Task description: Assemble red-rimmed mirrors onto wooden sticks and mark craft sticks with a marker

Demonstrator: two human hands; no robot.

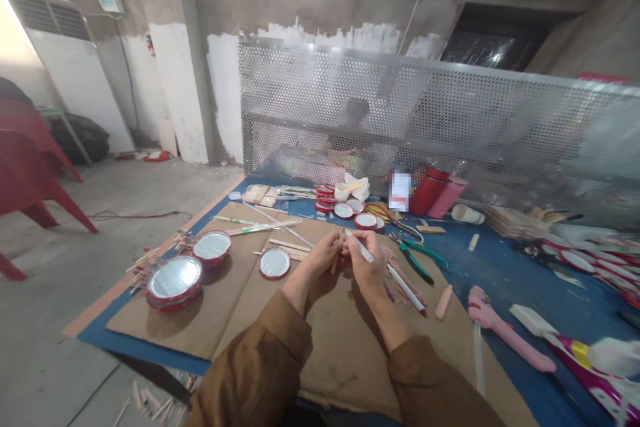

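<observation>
Both my hands meet above the brown cardboard sheet (pixel 240 307) in the middle of the table. My left hand (pixel 324 255) is closed, pinching a thin wooden stick that stands upright between the fingers. My right hand (pixel 367 260) is closed around a slim white pen-like tool (pixel 361 248), its tip pointing up-left toward the stick. A small red piece shows between the two hands, mostly hidden. A round red-rimmed mirror (pixel 275 262) lies flat just left of my left hand.
Stacked red-rimmed mirrors (pixel 174 280) and another (pixel 211 245) lie at the left, more (pixel 350 210) at the back. Green-handled pliers (pixel 417 260), a pink glue gun (pixel 500 327), loose sticks, a red bottle (pixel 429 192). A perforated metal screen (pixel 425 120) stands behind, with a person beyond it. Red chairs (pixel 30 167) stand at the left.
</observation>
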